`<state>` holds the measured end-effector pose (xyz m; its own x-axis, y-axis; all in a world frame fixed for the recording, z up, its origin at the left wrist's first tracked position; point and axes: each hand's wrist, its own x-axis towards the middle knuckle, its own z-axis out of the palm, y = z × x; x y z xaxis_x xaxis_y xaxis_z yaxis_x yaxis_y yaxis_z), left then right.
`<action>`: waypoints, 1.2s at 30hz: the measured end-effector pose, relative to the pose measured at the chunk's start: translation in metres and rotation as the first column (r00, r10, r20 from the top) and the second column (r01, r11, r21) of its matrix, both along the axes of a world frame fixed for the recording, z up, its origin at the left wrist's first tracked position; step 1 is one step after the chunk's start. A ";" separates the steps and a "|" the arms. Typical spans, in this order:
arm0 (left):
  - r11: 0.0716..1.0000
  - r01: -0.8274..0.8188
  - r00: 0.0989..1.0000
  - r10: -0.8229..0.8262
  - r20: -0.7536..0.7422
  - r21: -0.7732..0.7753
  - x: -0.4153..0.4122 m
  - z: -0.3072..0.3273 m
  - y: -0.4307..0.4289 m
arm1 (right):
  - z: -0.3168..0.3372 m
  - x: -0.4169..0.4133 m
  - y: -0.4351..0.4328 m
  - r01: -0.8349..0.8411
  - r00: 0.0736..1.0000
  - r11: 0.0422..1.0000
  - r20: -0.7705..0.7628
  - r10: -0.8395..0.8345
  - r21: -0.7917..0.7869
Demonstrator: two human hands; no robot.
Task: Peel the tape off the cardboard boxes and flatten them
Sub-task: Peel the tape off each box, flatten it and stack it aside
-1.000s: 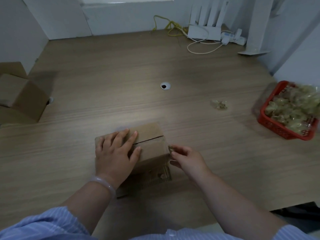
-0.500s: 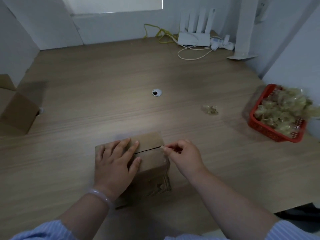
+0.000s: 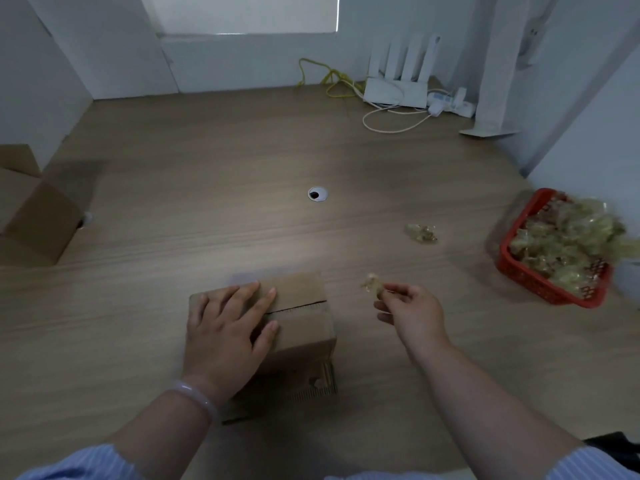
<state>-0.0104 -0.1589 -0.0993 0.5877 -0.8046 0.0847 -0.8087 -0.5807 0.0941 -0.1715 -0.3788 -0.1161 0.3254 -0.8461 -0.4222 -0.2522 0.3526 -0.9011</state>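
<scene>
While an open cardboard box (image 3: 34,216) stands at the far left edge of the counter (image 3: 207,168), the left hand (image 3: 228,327) lies flat, with straight fingers, on top of the small cardboard box (image 3: 304,327) near the front. Just right of this box, the right hand (image 3: 412,310) pinches a crumpled piece of tape (image 3: 372,284) above the counter. Further right lies a tape wad (image 3: 420,233), then a red basket (image 3: 543,289) full of tape.

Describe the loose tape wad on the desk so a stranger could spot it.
Find the red basket on the wooden desk, far right. Left of it, alone on bare wood, lies the tape wad. Unlike the basket's heap or the scrap in the right hand, nothing touches it.
</scene>
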 end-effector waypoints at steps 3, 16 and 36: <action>1.000 0.010 1.000 -0.010 -0.014 -0.002 0.000 0.002 0.000 | 0.001 -0.007 -0.018 0.103 0.994 0.994 0.038 -0.104 0.028; 0.951 -0.129 0.984 0.087 -0.158 -0.281 0.007 0.020 0.028 | 0.022 0.005 0.017 -0.385 0.916 0.895 -0.217 0.339 -0.227; 0.818 -0.569 0.509 0.272 -0.817 -0.082 0.026 0.032 0.090 | 0.054 0.055 0.060 -0.800 0.568 0.599 -0.377 0.732 -0.042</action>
